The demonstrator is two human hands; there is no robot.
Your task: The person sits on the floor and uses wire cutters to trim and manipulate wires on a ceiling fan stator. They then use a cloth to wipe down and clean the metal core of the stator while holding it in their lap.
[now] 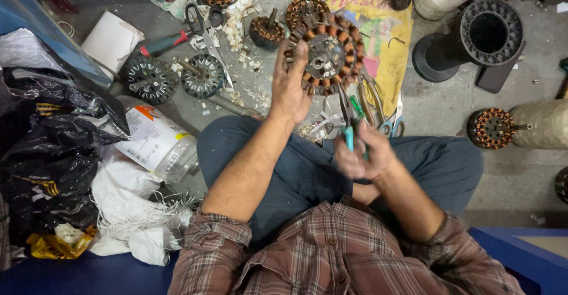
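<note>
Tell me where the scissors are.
In the head view, the scissors lie on the floor at upper left, between the red-handled tool and scattered white scraps.

The round stator wound with copper coils shows glossy reddish-orange wire around a dull grey metal core, gripped at its rim by the left hand. The right hand closes on a slim tool with a teal plastic handle, smooth and slightly shiny (its metal tip is too blurred to judge). The grey concrete floor is rough, matt and littered with white scraps. The black ribbed plastic cylinder looks matt. The crumpled black plastic bag is glossy and creased. The yellow printed cloth sack appears coarse and dull. The checked shirt sleeve is soft woven cloth.
</note>
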